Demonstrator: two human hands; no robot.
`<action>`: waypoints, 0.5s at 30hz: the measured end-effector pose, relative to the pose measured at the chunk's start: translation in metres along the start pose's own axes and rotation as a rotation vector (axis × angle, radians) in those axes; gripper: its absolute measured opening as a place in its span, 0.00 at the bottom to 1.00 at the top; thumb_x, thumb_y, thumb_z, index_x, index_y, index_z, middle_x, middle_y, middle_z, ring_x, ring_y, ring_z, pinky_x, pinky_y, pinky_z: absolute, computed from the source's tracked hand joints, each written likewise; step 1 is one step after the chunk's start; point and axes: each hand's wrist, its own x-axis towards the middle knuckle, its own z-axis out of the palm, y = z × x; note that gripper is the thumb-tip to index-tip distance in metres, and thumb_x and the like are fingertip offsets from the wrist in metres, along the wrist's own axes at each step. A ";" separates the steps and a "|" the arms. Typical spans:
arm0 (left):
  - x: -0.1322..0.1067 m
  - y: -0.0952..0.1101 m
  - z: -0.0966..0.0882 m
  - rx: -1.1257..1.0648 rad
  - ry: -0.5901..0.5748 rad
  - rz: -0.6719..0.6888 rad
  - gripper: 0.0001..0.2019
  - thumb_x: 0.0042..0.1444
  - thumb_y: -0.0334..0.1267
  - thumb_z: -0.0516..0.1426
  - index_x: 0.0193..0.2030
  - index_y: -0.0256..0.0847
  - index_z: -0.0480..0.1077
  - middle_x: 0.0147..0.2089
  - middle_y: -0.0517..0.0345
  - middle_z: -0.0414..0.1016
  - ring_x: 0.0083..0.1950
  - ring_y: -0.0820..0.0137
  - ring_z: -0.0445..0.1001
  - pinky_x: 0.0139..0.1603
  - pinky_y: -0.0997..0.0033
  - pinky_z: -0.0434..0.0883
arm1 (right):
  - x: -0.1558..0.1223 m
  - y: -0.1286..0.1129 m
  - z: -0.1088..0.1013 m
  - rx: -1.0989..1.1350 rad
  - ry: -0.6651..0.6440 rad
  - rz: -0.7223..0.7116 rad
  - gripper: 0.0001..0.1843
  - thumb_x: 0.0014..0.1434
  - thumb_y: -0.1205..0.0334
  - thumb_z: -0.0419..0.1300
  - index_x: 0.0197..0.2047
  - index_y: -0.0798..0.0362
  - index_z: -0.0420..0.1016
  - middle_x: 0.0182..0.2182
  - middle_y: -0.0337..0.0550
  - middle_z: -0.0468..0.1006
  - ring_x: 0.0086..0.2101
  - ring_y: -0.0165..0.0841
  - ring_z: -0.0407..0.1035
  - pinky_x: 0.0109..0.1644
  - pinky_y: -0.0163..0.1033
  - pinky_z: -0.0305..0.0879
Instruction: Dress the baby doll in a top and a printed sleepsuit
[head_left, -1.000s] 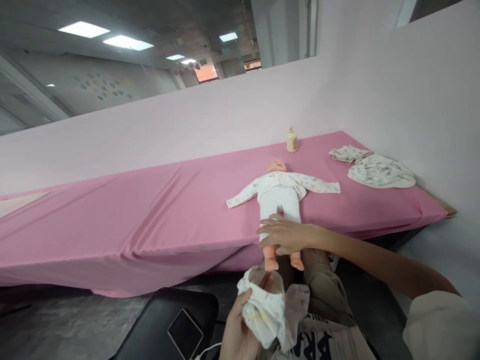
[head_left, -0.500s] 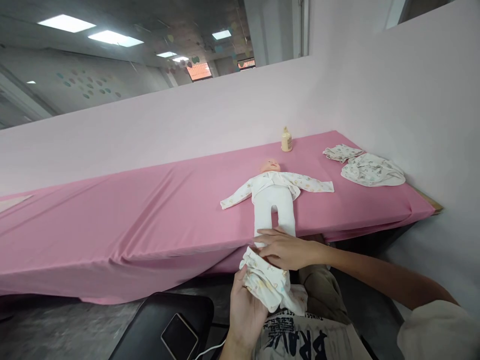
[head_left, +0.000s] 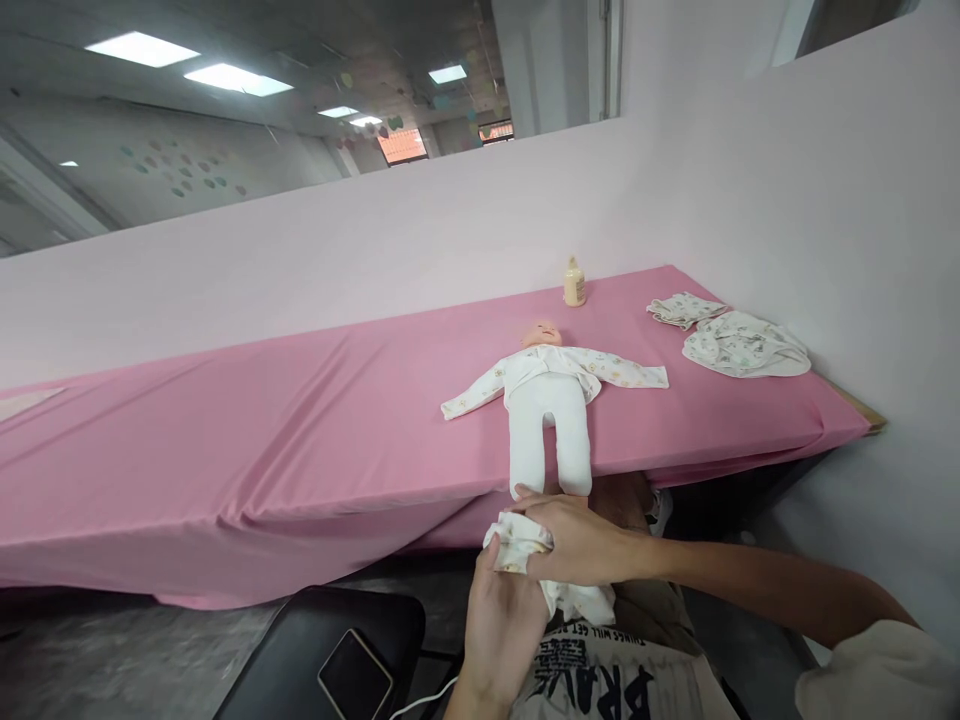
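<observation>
A small white printed baby garment [head_left: 517, 540] is bunched up between my hands, just in front of the table edge. My left hand [head_left: 504, 615] grips it from below and the left, thumb on top. From the right, my right hand [head_left: 577, 540] closes over its other side, and part of the cloth hangs below toward my lap. Just beyond my fingers lies a baby doll [head_left: 547, 400] on its back, feet toward me. It wears a white printed long-sleeved top with both sleeves spread; its white legs reach the table edge.
Pink cloth [head_left: 337, 420] covers the long table against the wall. A pump bottle [head_left: 574, 283] stands behind the doll. Folded printed clothes [head_left: 746, 343] lie at the right end. On my left, a phone [head_left: 355, 675] rests on a black stool [head_left: 300, 630], with a white cable nearby.
My right hand has moved down and closed over the garment's right side. The garment is now gathered into a tighter bunch, and the doll's feet show more fully.
</observation>
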 end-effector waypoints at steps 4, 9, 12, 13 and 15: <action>0.000 -0.002 0.003 0.009 0.016 0.063 0.14 0.65 0.36 0.51 0.47 0.40 0.77 0.46 0.52 0.79 0.50 0.69 0.76 0.65 0.65 0.63 | 0.003 0.003 -0.008 0.137 0.143 0.030 0.15 0.50 0.65 0.60 0.43 0.49 0.74 0.54 0.43 0.74 0.54 0.40 0.66 0.58 0.37 0.62; 0.001 -0.003 0.003 0.044 0.066 0.091 0.12 0.62 0.30 0.53 0.43 0.39 0.78 0.43 0.53 0.79 0.52 0.69 0.75 0.66 0.65 0.63 | 0.010 0.013 -0.013 0.193 0.240 0.025 0.08 0.49 0.69 0.58 0.35 0.52 0.70 0.47 0.46 0.74 0.45 0.39 0.70 0.49 0.37 0.67; -0.004 -0.001 0.003 0.108 0.116 0.091 0.10 0.60 0.27 0.54 0.39 0.35 0.79 0.44 0.51 0.79 0.54 0.70 0.74 0.68 0.67 0.61 | 0.018 0.024 -0.017 0.129 0.247 0.108 0.06 0.51 0.68 0.57 0.35 0.52 0.69 0.43 0.48 0.73 0.42 0.39 0.69 0.45 0.38 0.67; -0.006 -0.001 0.003 0.132 0.139 0.086 0.10 0.59 0.26 0.55 0.41 0.35 0.78 0.48 0.51 0.78 0.56 0.69 0.73 0.68 0.68 0.59 | 0.021 0.028 -0.020 0.109 0.250 0.145 0.05 0.52 0.68 0.56 0.35 0.53 0.69 0.41 0.48 0.74 0.41 0.39 0.69 0.43 0.38 0.67; -0.009 -0.001 0.003 0.178 0.181 0.083 0.12 0.57 0.27 0.58 0.47 0.35 0.77 0.57 0.49 0.74 0.62 0.67 0.68 0.70 0.68 0.57 | 0.027 0.034 -0.026 0.074 0.256 0.197 0.06 0.55 0.66 0.54 0.37 0.53 0.68 0.38 0.48 0.74 0.39 0.40 0.69 0.39 0.39 0.66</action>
